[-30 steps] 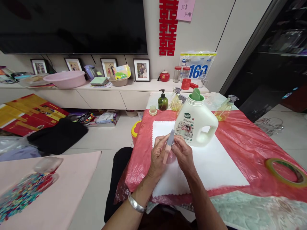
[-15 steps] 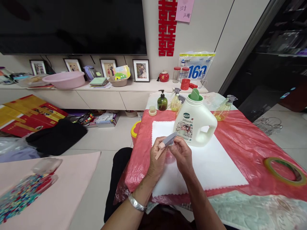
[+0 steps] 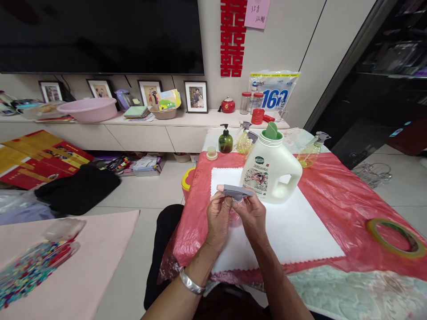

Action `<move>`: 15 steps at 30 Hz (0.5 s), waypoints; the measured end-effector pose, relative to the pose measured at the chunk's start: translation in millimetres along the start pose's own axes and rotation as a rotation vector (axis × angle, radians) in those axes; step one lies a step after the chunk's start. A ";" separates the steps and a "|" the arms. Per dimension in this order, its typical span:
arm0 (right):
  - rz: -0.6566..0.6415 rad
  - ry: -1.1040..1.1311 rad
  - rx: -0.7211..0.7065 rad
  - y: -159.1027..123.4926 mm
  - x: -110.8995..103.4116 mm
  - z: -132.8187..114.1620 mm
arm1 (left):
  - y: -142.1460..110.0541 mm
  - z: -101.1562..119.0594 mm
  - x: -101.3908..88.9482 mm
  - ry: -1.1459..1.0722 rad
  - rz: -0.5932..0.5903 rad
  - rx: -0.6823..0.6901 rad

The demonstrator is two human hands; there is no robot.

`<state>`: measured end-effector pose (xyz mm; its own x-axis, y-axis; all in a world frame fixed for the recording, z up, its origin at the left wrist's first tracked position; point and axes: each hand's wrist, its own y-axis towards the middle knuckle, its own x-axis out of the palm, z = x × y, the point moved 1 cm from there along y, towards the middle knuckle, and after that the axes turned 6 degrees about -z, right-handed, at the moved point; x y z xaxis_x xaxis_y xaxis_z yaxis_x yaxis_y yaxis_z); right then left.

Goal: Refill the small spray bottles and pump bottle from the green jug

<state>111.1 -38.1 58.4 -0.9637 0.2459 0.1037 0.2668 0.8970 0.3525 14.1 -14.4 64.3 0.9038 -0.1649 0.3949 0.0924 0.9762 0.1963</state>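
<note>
Between my two hands is a grey spray nozzle [image 3: 236, 191] with a pale pink tip pointing left, on a pinkish clear spray bottle [image 3: 235, 218] mostly hidden by my fingers. My left hand [image 3: 218, 220] is closed around the nozzle's neck from the left. From the right, my right hand [image 3: 251, 218] pinches the same neck. Just behind them stands a large white detergent jug [image 3: 270, 171], uncapped, with a green spout [image 3: 271, 131] in its mouth. It rests on a white sheet [image 3: 300, 235] with a scalloped edge.
A green pump bottle [image 3: 226, 141], a cap [image 3: 211, 154] and yellow spray bottles [image 3: 245, 143] [image 3: 312, 153] stand at the table's back. A tape roll [image 3: 396, 238] lies right on the red plastic cover [image 3: 333, 191]. At left, a pink-topped table [image 3: 100, 266] carries colourful beads [image 3: 26, 271].
The spray nozzle has turned from a slant towards me to lying crosswise, its tip now pointing left. Both hands stay around its neck, and the jug has not moved.
</note>
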 end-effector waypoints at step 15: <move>-0.080 0.034 0.026 -3.1 -2.1 -4.7 | -0.3 -3.3 -4.9 0.090 -0.020 0.016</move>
<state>112.3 -43.1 61.4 -0.9811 0.1612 0.1075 0.1885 0.9225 0.3368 11.1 -13.4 59.3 0.9359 -0.1701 0.3084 0.1046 0.9704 0.2178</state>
